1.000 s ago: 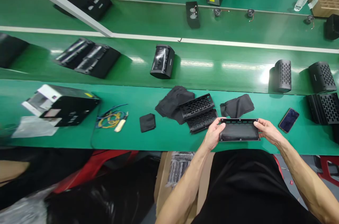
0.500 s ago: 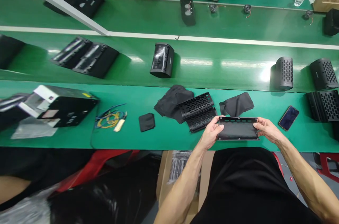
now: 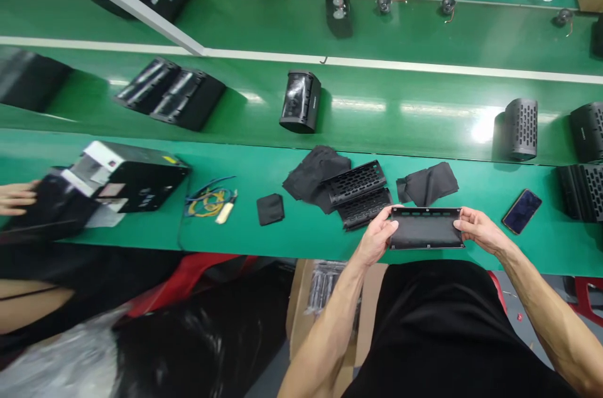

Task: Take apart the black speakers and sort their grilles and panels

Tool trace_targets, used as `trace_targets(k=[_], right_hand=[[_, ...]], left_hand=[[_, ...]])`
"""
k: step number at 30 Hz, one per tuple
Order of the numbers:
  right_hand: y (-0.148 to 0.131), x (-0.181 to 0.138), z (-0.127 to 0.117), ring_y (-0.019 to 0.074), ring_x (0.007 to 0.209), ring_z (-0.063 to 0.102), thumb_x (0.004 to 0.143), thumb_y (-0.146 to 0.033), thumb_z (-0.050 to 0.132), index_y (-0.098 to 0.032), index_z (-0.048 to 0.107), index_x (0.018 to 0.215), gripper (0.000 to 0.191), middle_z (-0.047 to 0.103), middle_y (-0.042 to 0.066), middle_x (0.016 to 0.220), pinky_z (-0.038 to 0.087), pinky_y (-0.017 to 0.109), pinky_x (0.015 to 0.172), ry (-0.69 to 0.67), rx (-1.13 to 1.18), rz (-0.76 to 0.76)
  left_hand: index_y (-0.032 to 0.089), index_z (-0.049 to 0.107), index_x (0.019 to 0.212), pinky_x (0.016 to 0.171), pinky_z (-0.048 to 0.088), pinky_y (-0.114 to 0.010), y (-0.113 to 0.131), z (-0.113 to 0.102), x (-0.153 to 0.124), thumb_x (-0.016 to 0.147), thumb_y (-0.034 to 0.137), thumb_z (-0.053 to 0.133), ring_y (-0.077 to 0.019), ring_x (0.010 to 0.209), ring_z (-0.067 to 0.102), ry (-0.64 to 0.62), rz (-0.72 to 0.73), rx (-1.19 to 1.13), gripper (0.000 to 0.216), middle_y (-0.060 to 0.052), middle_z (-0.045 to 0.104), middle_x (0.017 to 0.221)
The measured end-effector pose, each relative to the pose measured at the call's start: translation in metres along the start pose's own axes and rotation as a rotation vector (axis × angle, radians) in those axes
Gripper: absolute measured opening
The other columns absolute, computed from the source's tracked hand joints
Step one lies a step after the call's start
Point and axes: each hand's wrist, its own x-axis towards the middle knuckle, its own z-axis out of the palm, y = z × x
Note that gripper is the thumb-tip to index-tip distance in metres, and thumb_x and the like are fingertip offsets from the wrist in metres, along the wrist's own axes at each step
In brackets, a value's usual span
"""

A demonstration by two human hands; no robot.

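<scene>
I hold a flat black rectangular panel (image 3: 426,230) over the near edge of the green bench, inner side up, with slots along its far rim. My left hand (image 3: 378,236) grips its left end and my right hand (image 3: 475,230) grips its right end, fingers curled round the edges. Just beyond the panel lie two black perforated grille panels (image 3: 358,192), one overlapping the other. Black fabric pieces (image 3: 313,176) lie left of the grilles, another black cloth (image 3: 428,184) lies right of them, and a small folded black square (image 3: 270,208) sits further left.
A dark phone (image 3: 522,211) lies right of my hands. Black speaker housings (image 3: 518,129) and a wrapped one (image 3: 300,102) stand on the conveyor belt (image 3: 386,128). Coloured wires (image 3: 207,200) and a black box (image 3: 136,176) lie at left, where another person's hand (image 3: 16,197) reaches in. A cardboard box (image 3: 325,297) stands below the bench.
The view has shifted slightly. I still hold the panel in both hands in the same place. At the far left another person's hand has come in beside the black box.
</scene>
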Motion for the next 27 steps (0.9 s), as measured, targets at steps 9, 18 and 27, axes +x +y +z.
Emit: trace_targets(k=[9, 18, 27], right_hand=[[0.002, 0.016, 0.01, 0.0127, 0.062, 0.054, 0.071, -0.062, 0.093, -0.022, 0.055, 0.081, 0.056, 0.059, -0.003, 0.072, 0.05, 0.026, 0.057, -0.039, 0.042, 0.048], [-0.004, 0.036, 0.026, 0.0098, 0.057, 0.049, 0.069, -0.061, 0.096, -0.021, 0.054, 0.075, 0.058, 0.052, -0.006, 0.066, 0.048, 0.023, 0.054, -0.084, 0.04, 0.102], [-0.041, 0.069, 0.062, 0.0104, 0.061, 0.057, 0.072, -0.06, 0.096, -0.019, 0.065, 0.082, 0.052, 0.063, -0.002, 0.074, 0.052, 0.024, 0.06, -0.314, -0.004, 0.143]], left_hand=[[0.016, 0.064, 0.135, 0.067, 0.053, -0.025, 0.006, -0.007, -0.01, 0.073, 0.05, 0.093, -0.0155, 0.067, 0.068, 0.062, -0.028, -0.027, 0.077, -0.003, 0.077, 0.087], [0.017, 0.063, 0.135, 0.074, 0.056, -0.027, 0.003, -0.024, -0.021, 0.079, 0.045, 0.09, -0.0186, 0.075, 0.073, 0.093, 0.003, -0.091, 0.068, -0.007, 0.08, 0.097], [0.013, 0.071, 0.124, 0.085, 0.06, -0.041, 0.016, -0.05, -0.042, 0.093, 0.075, 0.062, -0.0305, 0.094, 0.078, 0.006, -0.074, -0.519, 0.07, -0.016, 0.08, 0.11]])
